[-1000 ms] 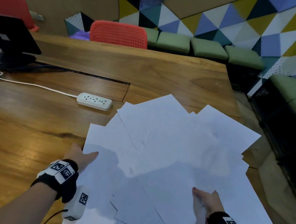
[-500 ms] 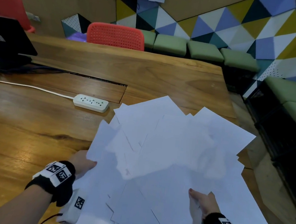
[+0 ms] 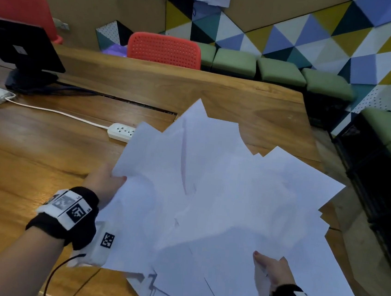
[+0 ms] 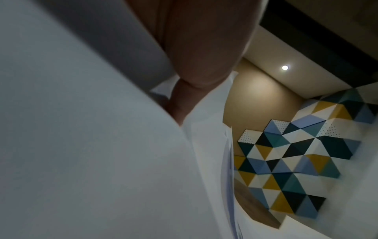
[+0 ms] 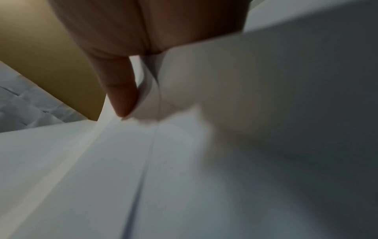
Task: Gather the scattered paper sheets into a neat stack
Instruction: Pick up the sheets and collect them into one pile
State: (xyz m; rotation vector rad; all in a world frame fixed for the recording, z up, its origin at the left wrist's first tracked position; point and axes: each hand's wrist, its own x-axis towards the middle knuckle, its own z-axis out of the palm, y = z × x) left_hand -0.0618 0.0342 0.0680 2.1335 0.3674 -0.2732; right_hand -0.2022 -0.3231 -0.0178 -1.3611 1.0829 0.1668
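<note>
We are gripping the loose white paper sheets at both flanks — left hand pinching one edge, right hand the other — fan spreading away across the wooden counter.

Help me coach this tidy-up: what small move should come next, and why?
Probably draw both hands inward. The left hand grips the sheets' left edge and the right hand holds the near right, yet corners fan out over the table.

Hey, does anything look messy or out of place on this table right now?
Yes. The paper sheets are fanned at mismatched angles, corners jutting, far from a neat stack. Some overhang the table edge on the right.
</note>
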